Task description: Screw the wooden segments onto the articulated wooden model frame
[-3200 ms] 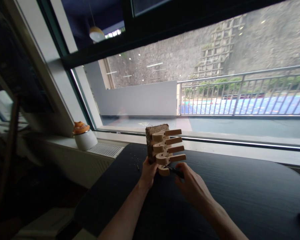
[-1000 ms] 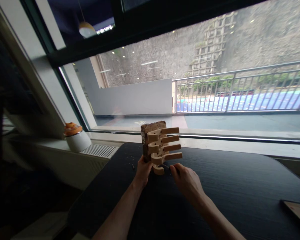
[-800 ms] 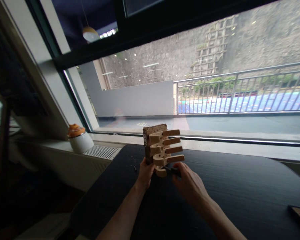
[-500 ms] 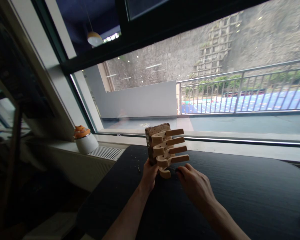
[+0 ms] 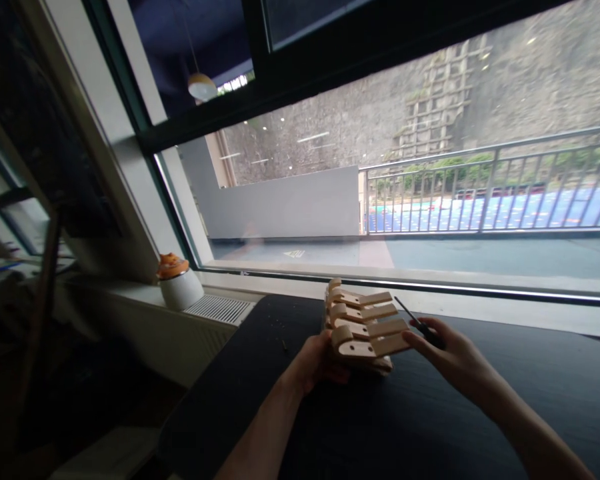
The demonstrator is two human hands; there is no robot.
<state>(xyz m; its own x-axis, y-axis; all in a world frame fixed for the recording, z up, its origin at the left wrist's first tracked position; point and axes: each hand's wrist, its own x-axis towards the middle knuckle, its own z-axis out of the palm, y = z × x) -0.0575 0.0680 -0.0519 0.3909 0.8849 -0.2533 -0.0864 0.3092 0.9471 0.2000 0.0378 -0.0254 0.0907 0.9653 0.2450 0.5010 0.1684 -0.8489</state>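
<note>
A wooden rack of several light curved hooks (image 5: 363, 325) lies tilted back on the dark table (image 5: 480, 413), pegs pointing right. My left hand (image 5: 316, 359) is closed around its near left end. My right hand (image 5: 447, 353) grips a thin black screwdriver (image 5: 414, 320), whose tip points up and left beside the pegs, and its fingers touch the nearest peg.
A white pot with an orange lid (image 5: 179, 283) stands on the windowsill next to a vent grille (image 5: 219, 309). Small bits (image 5: 281, 342) lie on the table left of the rack. Behind the table runs a large window onto a railing and a stone wall.
The rack stood upright and now lies tipped back and further right. My right hand has moved from the lowest hook to the pegs' right side, screwdriver tip raised.
</note>
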